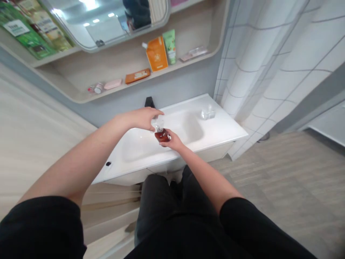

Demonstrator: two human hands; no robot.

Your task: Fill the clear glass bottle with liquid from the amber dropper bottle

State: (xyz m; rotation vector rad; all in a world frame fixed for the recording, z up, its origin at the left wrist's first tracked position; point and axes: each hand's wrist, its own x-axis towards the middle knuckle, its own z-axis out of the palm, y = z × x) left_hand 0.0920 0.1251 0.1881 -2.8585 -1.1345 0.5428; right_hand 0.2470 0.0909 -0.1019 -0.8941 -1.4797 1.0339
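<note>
The right hand (pixel 172 140) curls closed around a small amber bottle (pixel 162 135), held above the white washbasin (pixel 223 133); the left hand (pixel 141 119) comes in from 9 o'clock, its fingers (pixel 152 118) closed on the bottle's clear top (pixel 159 124); a clear glass container (pixel 208 114) stands at 2 o'clock on the basin's rim

Two bare hands (pixel 140 118), one small amber glass bottle (pixel 162 136), one white ceramic sink (pixel 183 124), one clear glass container (pixel 208 113), one black faucet (pixel 149 102), two orange packages (pixel 156 54) and one green tube (pixel 169 46) on one beige shelf (pixel 107 91).
</note>
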